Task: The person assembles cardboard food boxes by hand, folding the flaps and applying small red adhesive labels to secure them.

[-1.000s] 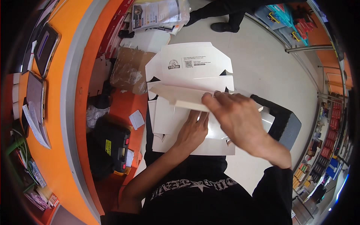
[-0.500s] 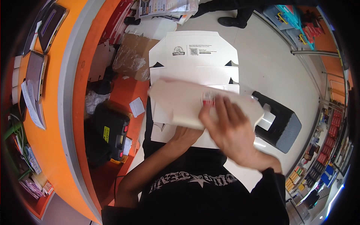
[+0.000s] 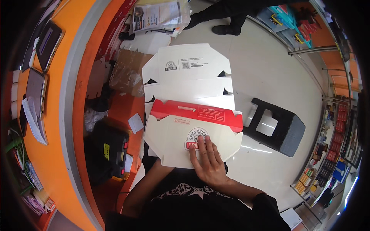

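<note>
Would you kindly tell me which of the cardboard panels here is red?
It is the narrow red panel between the white panels and the cream panel under the right hand; its colour sets it apart from those paler neighbours.

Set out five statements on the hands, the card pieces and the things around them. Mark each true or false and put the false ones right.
1. The right hand lies on the cream panel. True.
2. The left hand lies in full view on top of the cream panel. False: the left hand is hidden by the panel, and its forearm shows below.
3. A red strip runs between the cream panel and the white card beyond it. True.
4. The black case with red latches is on the right of the panel. False: the black case is on the left.
5. A dark shoe shows near the top of the picture. True.
</note>
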`<state>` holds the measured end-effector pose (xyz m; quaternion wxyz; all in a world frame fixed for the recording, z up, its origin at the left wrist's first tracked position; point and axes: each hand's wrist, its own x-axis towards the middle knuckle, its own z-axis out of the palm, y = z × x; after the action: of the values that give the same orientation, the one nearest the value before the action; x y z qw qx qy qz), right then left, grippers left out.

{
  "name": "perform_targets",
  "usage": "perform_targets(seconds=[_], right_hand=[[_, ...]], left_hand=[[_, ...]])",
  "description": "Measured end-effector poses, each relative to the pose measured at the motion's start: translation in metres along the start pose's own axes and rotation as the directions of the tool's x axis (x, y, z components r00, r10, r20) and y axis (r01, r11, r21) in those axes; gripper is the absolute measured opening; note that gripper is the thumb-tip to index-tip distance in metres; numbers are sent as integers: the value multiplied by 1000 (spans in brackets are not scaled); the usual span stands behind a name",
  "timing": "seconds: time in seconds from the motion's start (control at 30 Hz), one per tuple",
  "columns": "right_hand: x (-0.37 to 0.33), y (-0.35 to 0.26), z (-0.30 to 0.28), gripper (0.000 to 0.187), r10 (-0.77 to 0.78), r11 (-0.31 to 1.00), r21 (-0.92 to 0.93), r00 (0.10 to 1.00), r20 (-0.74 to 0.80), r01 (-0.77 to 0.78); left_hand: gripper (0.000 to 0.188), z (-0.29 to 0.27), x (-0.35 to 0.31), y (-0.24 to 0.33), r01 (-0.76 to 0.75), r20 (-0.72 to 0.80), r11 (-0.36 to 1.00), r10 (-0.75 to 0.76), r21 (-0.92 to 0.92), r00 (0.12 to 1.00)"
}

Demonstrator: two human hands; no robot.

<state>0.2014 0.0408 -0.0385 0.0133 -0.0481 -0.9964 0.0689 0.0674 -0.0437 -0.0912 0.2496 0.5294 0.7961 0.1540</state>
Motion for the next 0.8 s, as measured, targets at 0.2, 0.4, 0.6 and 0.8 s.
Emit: perform_targets(seconds=[0.2,0.4,0.6,0.8], right_hand=[[1,-3,14,33,-25,994,-105,1000,3,25],[-7,-2,48,31,-95,960,-269,994,-58,76],[35,56,-76,50,-64,960,280,987,147,20],[125,126,-129,40,-89,965,262,908,410,-24]], left_hand=[[58,-47,-34,-11,156,-49,980,-150,127,987],[90,-69,-105,-45,429,166,894,-446,128,879],[65,-127,-71,-10,-37,-356,996,7,-77,934],[89,-137,56,-29,-187,-422,943,57,-274,905]])
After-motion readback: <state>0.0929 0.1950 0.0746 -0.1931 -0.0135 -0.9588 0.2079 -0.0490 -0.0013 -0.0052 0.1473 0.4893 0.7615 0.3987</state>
